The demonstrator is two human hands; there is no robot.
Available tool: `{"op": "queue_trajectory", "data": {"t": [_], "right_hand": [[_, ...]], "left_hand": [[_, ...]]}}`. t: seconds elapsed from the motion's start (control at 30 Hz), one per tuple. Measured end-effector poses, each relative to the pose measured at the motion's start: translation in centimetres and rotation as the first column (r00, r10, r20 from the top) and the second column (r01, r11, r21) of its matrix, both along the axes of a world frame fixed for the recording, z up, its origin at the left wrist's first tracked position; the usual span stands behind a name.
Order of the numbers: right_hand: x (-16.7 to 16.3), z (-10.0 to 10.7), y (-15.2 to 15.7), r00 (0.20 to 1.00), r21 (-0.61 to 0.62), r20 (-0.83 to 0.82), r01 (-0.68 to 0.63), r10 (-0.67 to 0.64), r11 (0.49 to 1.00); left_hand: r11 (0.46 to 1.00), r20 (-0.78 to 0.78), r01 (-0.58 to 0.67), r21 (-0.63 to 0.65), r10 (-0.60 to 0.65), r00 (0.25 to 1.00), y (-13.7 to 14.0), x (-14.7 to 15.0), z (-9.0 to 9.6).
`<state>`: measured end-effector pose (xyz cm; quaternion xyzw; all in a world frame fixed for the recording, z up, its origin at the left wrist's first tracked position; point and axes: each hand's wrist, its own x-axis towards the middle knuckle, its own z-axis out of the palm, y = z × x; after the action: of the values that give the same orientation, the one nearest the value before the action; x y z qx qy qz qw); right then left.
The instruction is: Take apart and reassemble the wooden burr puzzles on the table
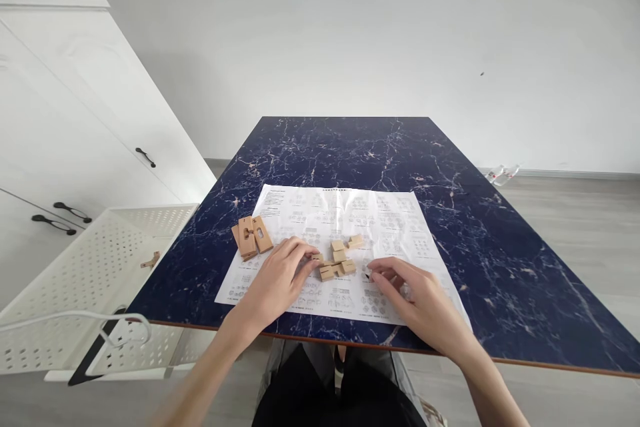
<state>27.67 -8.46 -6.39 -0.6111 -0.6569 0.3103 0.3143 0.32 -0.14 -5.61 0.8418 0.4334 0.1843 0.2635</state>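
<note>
My left hand [280, 280] rests over the printed sheet [400, 213], its thumb and fingertips closed on the end of a small wooden puzzle piece [318, 257]. Just right of those fingers lie several notched wooden puzzle pieces [337, 269], close together or touching. One short piece [355, 241] sits a little behind them. My right hand [417, 288] is over the sheet's right part, apart from the wood, with thumb and fingers drawn together. A small dark tip [368, 276] shows at its fingertips; what it belongs to is hidden.
Flat wooden plates [254, 237] with cut-outs, marked 1 and 2, lie at the sheet's left edge. Everything lies on a dark blue marbled table [340, 153]. Left of it are a perforated white basket [100, 253], a white cable [75, 315] and a white cabinet [90, 107].
</note>
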Motion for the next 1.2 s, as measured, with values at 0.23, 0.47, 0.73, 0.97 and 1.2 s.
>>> {"op": "queue_trajectory", "data": {"t": [0.23, 0.47, 0.73, 0.97, 1.2], "right_hand": [[-0.9, 0.4, 3.8, 0.957, 0.174, 0.281, -0.123, 0.071, 0.977], [0.0, 0.2, 7.6, 0.867, 0.187, 0.476, -0.263, 0.147, 0.946], [1.3, 1.3, 10.9, 0.940, 0.144, 0.282, -0.237, 0.190, 0.961], [1.0, 0.9, 11.1, 0.986, 0.287, 0.002, -0.162, 0.169, 0.944], [0.6, 0.1, 10.4, 0.992, 0.554, 0.026, -0.116, 0.122, 0.824]], "left_hand": [[0.997, -0.015, 0.024, 0.067, -0.023, 1.000, 0.0, -0.1, -0.3], [0.998, 0.036, 0.028, 0.053, -0.030, 0.999, 0.5, -0.2, -0.1], [0.962, 0.313, 0.006, -0.274, 0.083, 0.946, 2.4, -0.2, 2.7], [0.874, 0.590, 0.103, -0.475, 0.230, 0.774, 5.7, 1.9, 3.1], [0.696, 0.644, 0.213, -0.686, 0.444, 0.623, 8.7, 3.9, 1.8]]}}
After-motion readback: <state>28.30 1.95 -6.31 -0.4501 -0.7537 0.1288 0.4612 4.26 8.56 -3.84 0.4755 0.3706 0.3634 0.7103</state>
